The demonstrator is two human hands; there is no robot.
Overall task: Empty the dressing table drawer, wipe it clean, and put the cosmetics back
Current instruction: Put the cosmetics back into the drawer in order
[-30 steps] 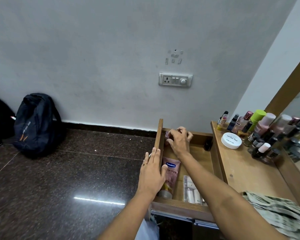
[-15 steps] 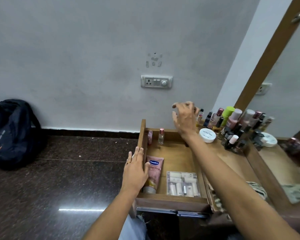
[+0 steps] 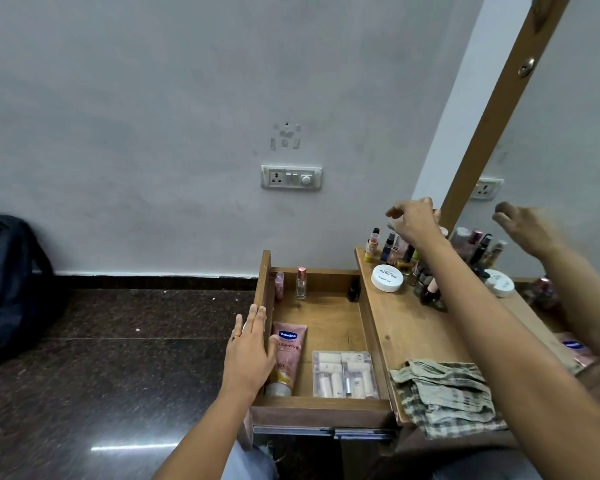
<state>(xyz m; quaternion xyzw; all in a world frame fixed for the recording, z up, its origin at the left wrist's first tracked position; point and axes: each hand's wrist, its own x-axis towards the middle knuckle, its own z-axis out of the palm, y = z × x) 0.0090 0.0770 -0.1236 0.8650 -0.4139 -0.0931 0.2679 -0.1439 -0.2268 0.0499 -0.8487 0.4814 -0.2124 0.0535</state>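
**Wooden drawer partly refilled, right hand over the bottles**

Wooden and box-shaped, the drawer (image 3: pixel 321 410) stands pulled out. The left hand (image 3: pixel 253 348) lies flat against its left wall, fingers straight and thumb inside. It holds nothing and is probably steadying the drawer.

Inside, a soft pink tube (image 3: pixel 286 355) lies along that wall. A clear, hard case (image 3: pixel 343 374) of small white bottles sits at the near right corner. A glass perfume bottle (image 3: pixel 301 284) stands upright against the far wall.

Right of the drawer, over the table top (image 3: pixel 406 327), the right hand (image 3: pixel 413 223) hovers above the slim capped bottles (image 3: pixel 390 247), fingers bent downward. Blur hides whether it grips one. A round white tub (image 3: pixel 387 277) sits beside them. A crumpled checked cloth (image 3: pixel 444 396) lies right of the drawer's front, likely set aside once the wiping was done.
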